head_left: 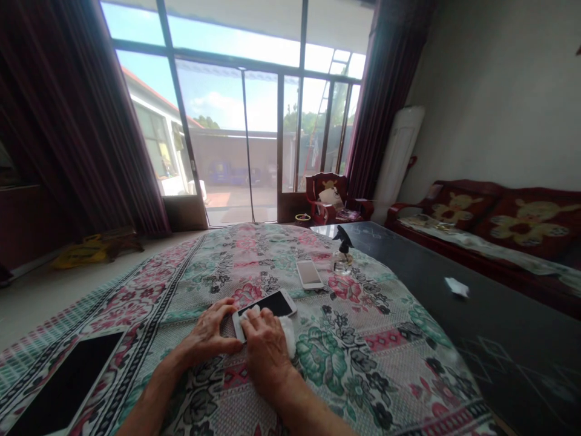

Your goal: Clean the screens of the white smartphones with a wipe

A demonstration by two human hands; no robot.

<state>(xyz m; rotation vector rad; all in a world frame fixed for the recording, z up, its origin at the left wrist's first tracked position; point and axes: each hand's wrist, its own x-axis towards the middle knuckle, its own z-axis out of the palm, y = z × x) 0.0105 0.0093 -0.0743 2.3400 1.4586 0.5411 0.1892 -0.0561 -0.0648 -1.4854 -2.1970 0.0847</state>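
A white smartphone with a dark screen lies on the flowered tablecloth. My left hand grips its left end between thumb and fingers. Pressed on the screen is my right hand, its fingers bent over a white tissue that sticks out on the right side. Beyond the hands rests a second white smartphone, beside a clear spray bottle with a black trigger head. At the lower left lies a larger tablet with a black screen and a white border.
Right of the cloth is a dark tabletop with a crumpled white paper on it. A red wooden sofa stands along the wall, and a red chair sits by the glass doors. Dark curtains hang at the left.
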